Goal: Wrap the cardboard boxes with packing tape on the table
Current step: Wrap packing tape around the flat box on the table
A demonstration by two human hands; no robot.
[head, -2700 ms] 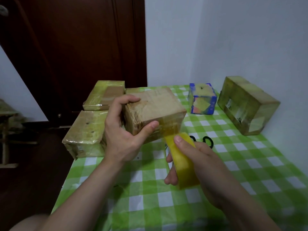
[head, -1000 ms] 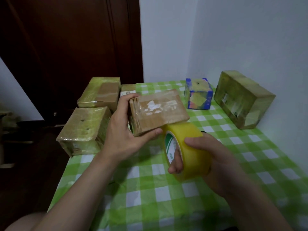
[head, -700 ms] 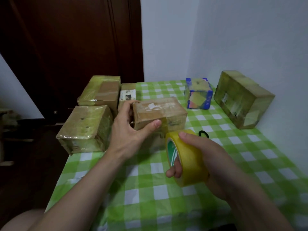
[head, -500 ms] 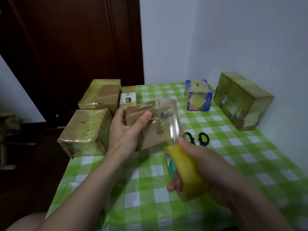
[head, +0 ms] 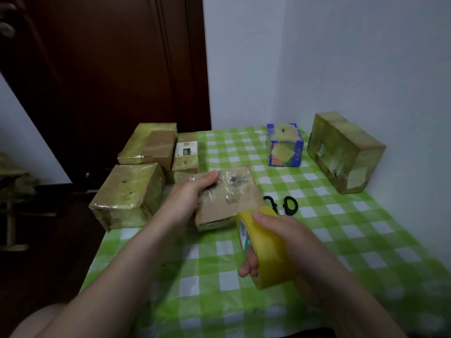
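Note:
A small brown cardboard box [head: 228, 198] with clear tape across its top lies on the green checked table [head: 341, 235] near its middle. My left hand [head: 192, 193] grips the box's left end, thumb on top. My right hand [head: 280, 242] holds a yellow roll of packing tape [head: 264, 250] just right of and nearer than the box, fingers through the core. A strip of tape runs from the roll up onto the box.
Three taped boxes [head: 127, 193] crowd the table's left edge. A blue cube box [head: 284, 145] and a large taped box [head: 344, 152] stand at the back right by the wall. Black scissors [head: 283, 206] lie right of the held box. A dark door is behind.
My left hand has turned the box over several times and lowered it towards the table. My right hand has drawn the roll down and nearer, laying tape over the box.

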